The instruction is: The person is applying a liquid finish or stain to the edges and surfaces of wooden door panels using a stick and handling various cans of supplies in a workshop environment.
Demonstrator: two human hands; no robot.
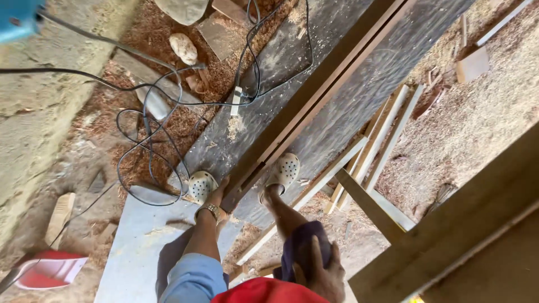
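My left hand (220, 193) reaches down beside my left foot in a pale perforated clog (201, 185). Its fingers touch the near end of a long light wooden strip (314, 92) that lies between two dark boards (359, 95). My wrist, which carries a metal watch, hides how the fingers hold. My right hand (324, 272) rests flat on my bent right knee over dark shorts, fingers spread and holding nothing. My right foot, in a matching clog (283, 171), stands on the right dark board.
Black cables loop over sawdust on the left, with a white power strip (237, 101) on the left dark board. Stones (184, 47) lie at the top, a blue tool (17, 19) at the top left, a red object (50, 270) at the bottom left. Pale slats (382, 137) and a thick beam (466, 224) lie on the right.
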